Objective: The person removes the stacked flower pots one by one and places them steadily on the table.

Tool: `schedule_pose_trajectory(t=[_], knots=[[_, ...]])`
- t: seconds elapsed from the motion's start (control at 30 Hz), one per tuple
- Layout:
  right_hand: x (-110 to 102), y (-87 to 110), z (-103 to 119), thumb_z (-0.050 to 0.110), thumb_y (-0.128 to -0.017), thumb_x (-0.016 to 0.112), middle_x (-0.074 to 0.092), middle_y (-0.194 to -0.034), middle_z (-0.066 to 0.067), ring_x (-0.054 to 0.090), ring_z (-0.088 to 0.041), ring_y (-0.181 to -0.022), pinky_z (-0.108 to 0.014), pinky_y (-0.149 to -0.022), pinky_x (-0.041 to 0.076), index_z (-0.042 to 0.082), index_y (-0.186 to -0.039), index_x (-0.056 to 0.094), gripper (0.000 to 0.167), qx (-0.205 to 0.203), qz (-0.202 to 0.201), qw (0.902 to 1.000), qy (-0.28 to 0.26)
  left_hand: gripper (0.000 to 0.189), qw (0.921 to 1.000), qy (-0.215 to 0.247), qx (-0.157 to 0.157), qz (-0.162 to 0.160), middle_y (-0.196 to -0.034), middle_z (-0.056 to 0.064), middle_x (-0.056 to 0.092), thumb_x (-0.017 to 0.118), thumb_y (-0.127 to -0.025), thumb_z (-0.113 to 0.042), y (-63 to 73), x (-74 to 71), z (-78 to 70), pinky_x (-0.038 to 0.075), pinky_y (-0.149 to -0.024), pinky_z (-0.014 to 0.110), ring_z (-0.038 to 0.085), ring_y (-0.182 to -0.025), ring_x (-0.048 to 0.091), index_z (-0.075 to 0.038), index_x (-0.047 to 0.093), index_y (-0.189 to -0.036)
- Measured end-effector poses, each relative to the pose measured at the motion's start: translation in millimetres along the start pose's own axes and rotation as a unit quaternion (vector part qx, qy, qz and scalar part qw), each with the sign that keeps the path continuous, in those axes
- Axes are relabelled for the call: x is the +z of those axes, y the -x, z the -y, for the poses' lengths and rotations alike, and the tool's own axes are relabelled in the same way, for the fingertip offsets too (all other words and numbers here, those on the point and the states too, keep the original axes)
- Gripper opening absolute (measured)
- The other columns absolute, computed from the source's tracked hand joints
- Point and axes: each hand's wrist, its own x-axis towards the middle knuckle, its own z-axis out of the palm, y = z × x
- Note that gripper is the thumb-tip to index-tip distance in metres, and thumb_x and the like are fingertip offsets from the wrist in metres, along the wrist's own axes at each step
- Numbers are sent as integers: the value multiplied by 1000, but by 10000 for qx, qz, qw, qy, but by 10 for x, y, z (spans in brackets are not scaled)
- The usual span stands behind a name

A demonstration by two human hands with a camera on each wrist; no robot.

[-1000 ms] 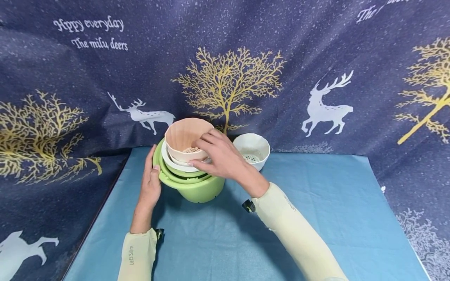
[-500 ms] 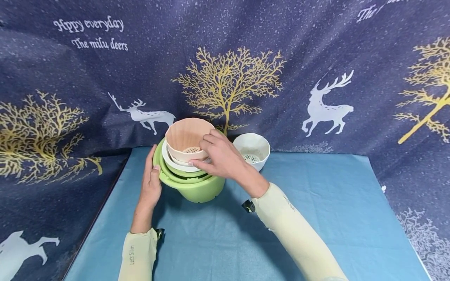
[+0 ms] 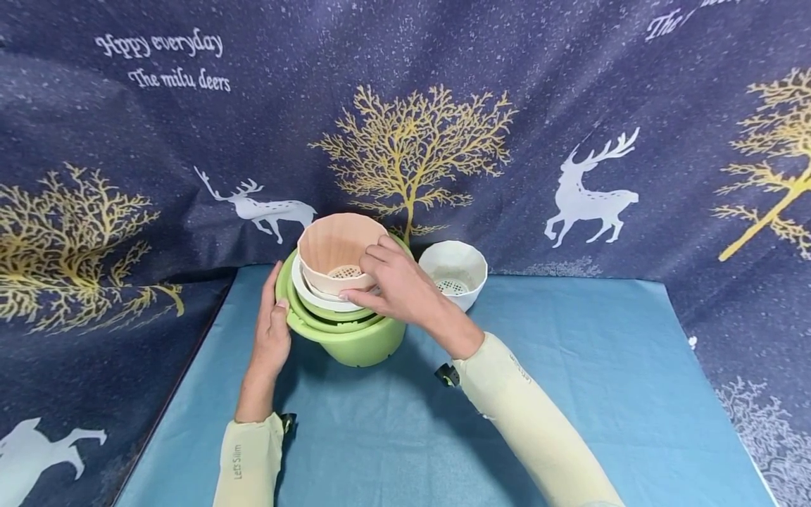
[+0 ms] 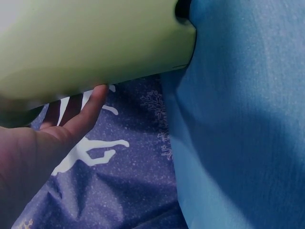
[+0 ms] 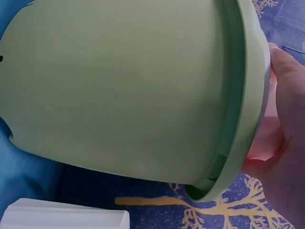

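Note:
A pink fluted flower pot (image 3: 336,243) with drainage holes in its base sits on top of a nested stack. Under it come a white pot (image 3: 304,285), a green inner pot (image 3: 342,317) and a large green pot (image 3: 364,345). My right hand (image 3: 399,282) pinches the pink pot's near right rim, fingers inside and thumb outside. At the large green pot's left side my left hand (image 3: 271,334) holds the rim, its thumb near the edge. The left wrist view shows fingers (image 4: 90,112) against the large green pot's outer wall. The lower parts of the nested pots are hidden.
Right of the stack, a white fluted pot (image 3: 453,271) with a perforated base stands near the back edge. Blue cloth (image 3: 570,366) covers the table. A dark blue curtain (image 3: 538,84) printed with deer and trees hangs directly behind.
The right hand's fingers have shifted slightly right, towards the pink pot's rim, showing more of its perforated base. The left hand and the stack have barely moved.

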Motion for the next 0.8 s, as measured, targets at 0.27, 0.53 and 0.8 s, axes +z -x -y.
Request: schedule_pose_trajectory(t=[0.27,0.53,0.8], knots=[[0,8,12,46,-94,79,55,-81,-2,44,-25,-87,-39,-86,42,12,-74,50,48,-124,-160,9998,3,63,10000,9,16,-16,-173,9,28,32,-107,-7,3,6,-1,21,-122,22,24,-157,26,-13,28,-169],[14,17,13,47,-92,80,53,-81,-1,46,-25,-89,-37,-86,42,14,-73,48,50,-129,-195,9997,-4,63,9999,172,-10,-9,-172,6,29,31,-106,-4,12,1,-1,21,-122,22,24,-157,26,-12,28,-169],[-2,3,11,48,-91,80,53,-80,-1,45,-25,-88,-37,-84,42,13,-74,47,52,-165,-310,9994,63,62,10000,92,29,21,-173,4,28,31,-108,-7,3,0,-8,20,-122,23,24,-157,24,-13,28,-169]])
